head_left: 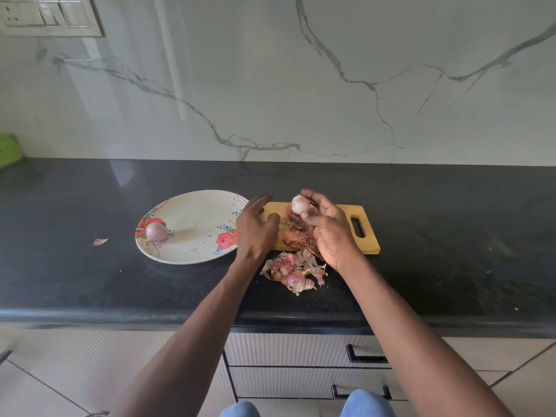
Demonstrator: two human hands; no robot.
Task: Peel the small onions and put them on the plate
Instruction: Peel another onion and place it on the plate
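nearest, the knees [240, 409] in blue jeans show at the bottom edge, in front of pale ribbed drawers [301, 356] with dark handles. on the black counter [90, 284], close to its front edge, lies a heap of pink papery skins [293, 270], just in front of the wooden cutting board [368, 236]. more skins [296, 234] lie on the board itself, partly behind the hands. the right hand [328, 233] is above the board, its thumb and fingertips pinching a peeled small onion [300, 204] held up off the wood. the left hand [255, 227] hovers at the board's left end, beside the plate, fingers loosely spread and holding nothing. to the left sits a white plate [192, 206] with red rose prints, touching or just beside the board; a second peeled onion [156, 232] rests on its left side. one stray skin [100, 241] lies on the counter left of the plate. behind stands a veined marble wall [301, 85], with a switch panel [45, 15] at upper left and a green box [9, 150] at the far left edge.
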